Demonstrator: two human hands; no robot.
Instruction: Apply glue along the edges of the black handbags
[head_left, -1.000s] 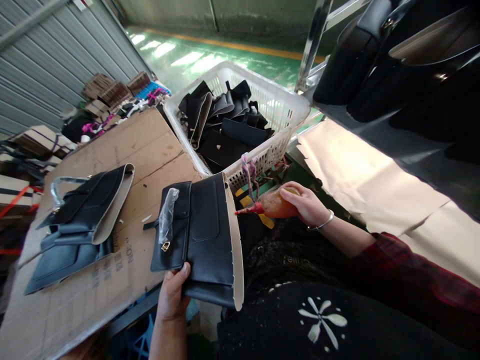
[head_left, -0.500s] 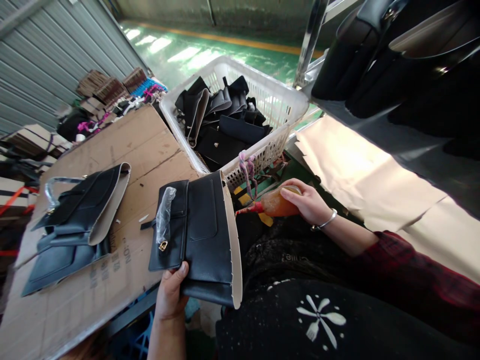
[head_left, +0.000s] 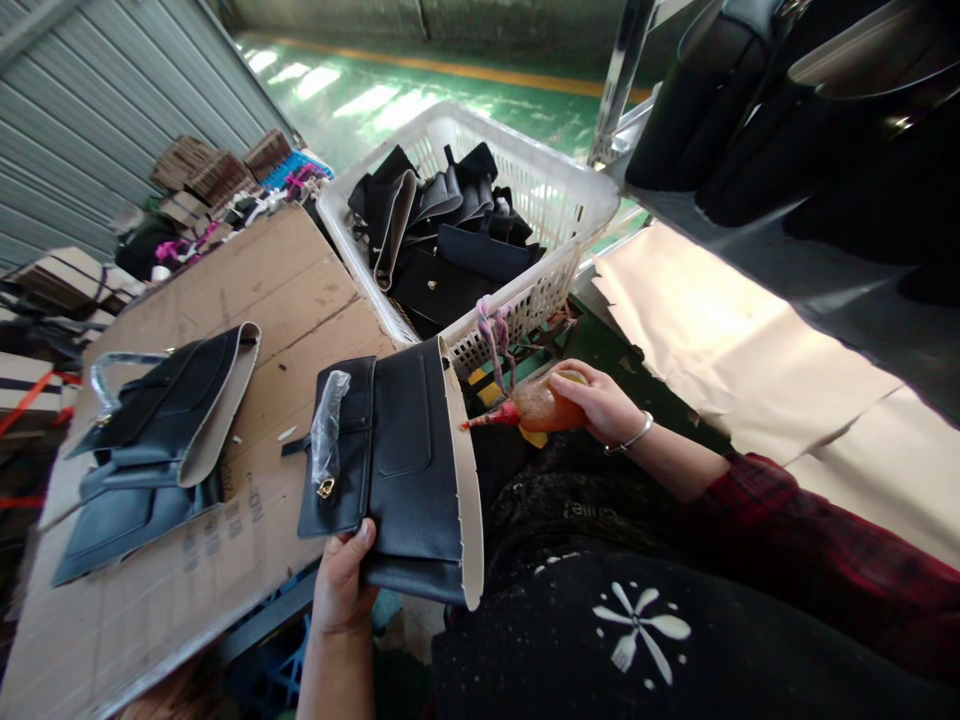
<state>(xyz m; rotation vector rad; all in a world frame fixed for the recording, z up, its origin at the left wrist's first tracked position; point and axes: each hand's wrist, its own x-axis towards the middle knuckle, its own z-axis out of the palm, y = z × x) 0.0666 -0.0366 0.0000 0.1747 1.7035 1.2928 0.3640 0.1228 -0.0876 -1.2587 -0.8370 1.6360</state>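
Note:
My left hand (head_left: pixel 347 580) grips a black leather bag piece (head_left: pixel 409 470) by its lower edge, thumb on top and the other fingers hidden beneath. The piece has a plastic-wrapped handle, a small gold fitting and a pale raw edge turned to the right. My right hand (head_left: pixel 596 400) is wrapped round a squeeze bottle (head_left: pixel 546 402) of orange-amber liquid with a red nozzle. The nozzle's tip is at the pale edge, near its upper half; whether it presses on it I cannot tell.
Other black bag pieces (head_left: pixel 161 430) lie on the cardboard-covered table (head_left: pixel 300 265) at left. A white plastic basket (head_left: pixel 559 165) behind holds several dark bag parts. Black bags (head_left: pixel 750 130) sit on a rack at upper right, above pale sheets (head_left: pixel 697 320).
My right hand has moved left with the bottle, bringing its nozzle from a gap beside the bag piece to the pale edge. My left hand and the piece have barely shifted.

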